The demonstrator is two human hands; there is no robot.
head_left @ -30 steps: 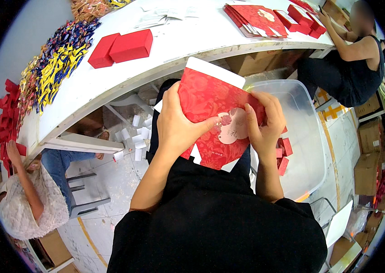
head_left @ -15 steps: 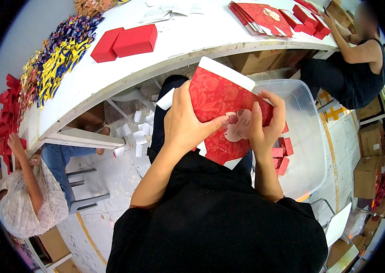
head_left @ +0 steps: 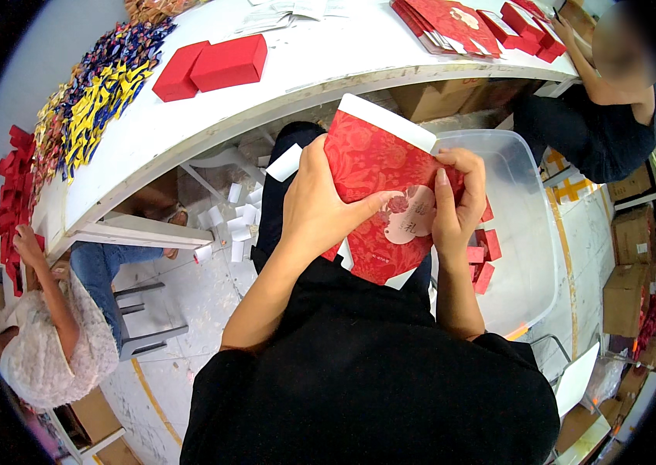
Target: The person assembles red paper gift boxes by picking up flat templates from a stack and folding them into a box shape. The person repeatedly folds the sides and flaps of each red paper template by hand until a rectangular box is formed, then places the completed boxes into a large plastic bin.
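Note:
Over my lap I hold a red patterned cardboard box sleeve with white flaps at its ends and a pale rounded emblem on the front. My left hand grips its left side, the thumb laid across the face by the emblem. At the right edge my right hand has its thumb on the face and its fingers bent round the side. Whether the piece is folded flat or partly raised I cannot tell. Below my right hand, small red boxes lie in a clear plastic bin.
Two red boxes and wrapped candies lie on the white table. Flat red packaging is stacked farther right. One co-worker sits at left, another at right. White paper pieces litter the floor.
The red cardboard piece has barely shifted in my hands. My right fingers have curled in a little more over its edge. The co-worker at right leans slightly differently.

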